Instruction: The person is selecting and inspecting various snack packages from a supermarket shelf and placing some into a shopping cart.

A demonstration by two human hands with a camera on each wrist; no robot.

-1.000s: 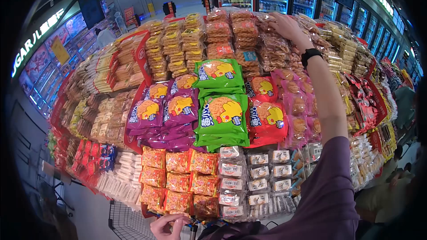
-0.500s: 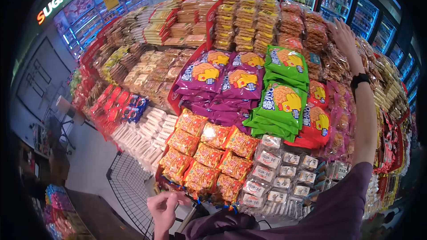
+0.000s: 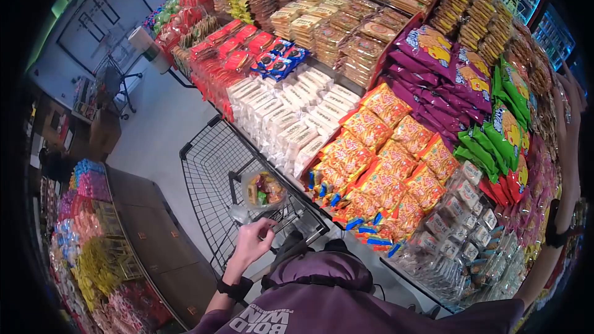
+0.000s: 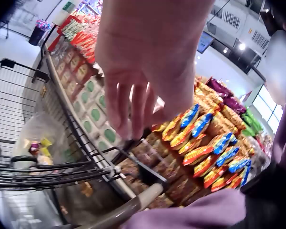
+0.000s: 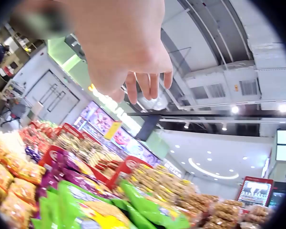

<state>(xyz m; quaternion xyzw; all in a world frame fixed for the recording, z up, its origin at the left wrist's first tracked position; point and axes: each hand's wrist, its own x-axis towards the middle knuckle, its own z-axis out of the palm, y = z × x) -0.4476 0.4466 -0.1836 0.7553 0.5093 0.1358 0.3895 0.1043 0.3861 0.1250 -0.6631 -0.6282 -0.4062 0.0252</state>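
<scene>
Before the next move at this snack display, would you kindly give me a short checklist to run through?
1. Right hand free: ok, its fingers hold nothing.
2. Left hand free: ok, it appears to hold nothing.
3. Right hand on a pack: not ok, its fingers show apart from the snack packs in its wrist view.
4. Cart close by: ok, it stands beside the display.
5. Room in the cart: ok, bare mesh shows around the clear bag.
6. Cart wheels locked: cannot tell.

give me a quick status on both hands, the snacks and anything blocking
Left hand empty, near cart handle. Right hand empty, raised at snack display. Bagged snacks in cart. No obstruction seen.
</scene>
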